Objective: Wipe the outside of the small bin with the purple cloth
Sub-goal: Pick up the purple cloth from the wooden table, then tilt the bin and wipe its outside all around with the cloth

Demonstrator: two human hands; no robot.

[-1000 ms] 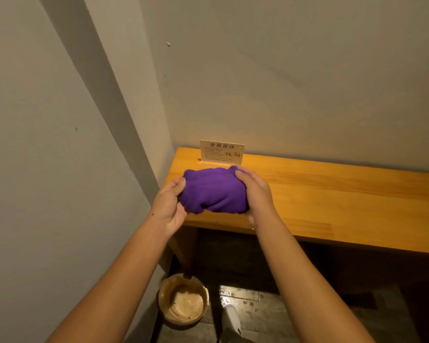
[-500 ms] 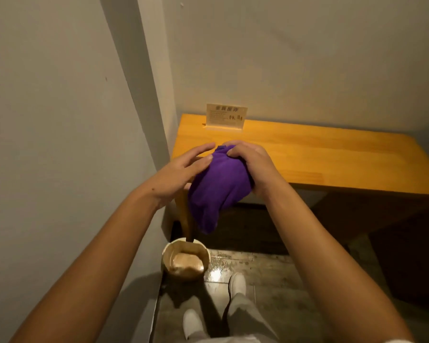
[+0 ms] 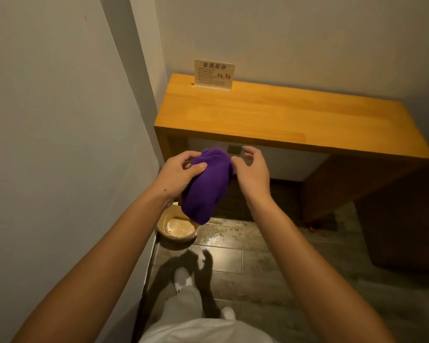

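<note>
Grey wall [image 3: 60,120] filled the left side of the head view. Next to it, the left hand [image 3: 177,175] held the purple cloth [image 3: 206,184], thumb and fingers curled round its upper part in a closed grip. The cloth hung bunched from that hand in mid-air, its lower end dangling just above the small bin [image 3: 177,229]. The bin, a round, light-coloured tub, sat on the floor [image 3: 258,256] tight in the corner by the wall, partly hidden behind the cloth; only its rim and inside were visible, none of its outer side. To the right of the cloth, the right hand [image 3: 252,173] hovered with fingers loosely curled and apart; its fingertips were at the cloth's edge, and whether they touched it could not be told. It gripped nothing. Behind and above both hands stood a wooden tabletop [image 3: 282,115] with a small printed sign [image 3: 214,74] at its back edge. White shoes and pale trousers showed at the bottom.

Likely risks: held by one hand only, the cloth could slip and fall into the bin. The bin also sat so near the wall that wiping its far side could be missed unless it were turned or pulled out, and pushing on it might tip it.
</note>
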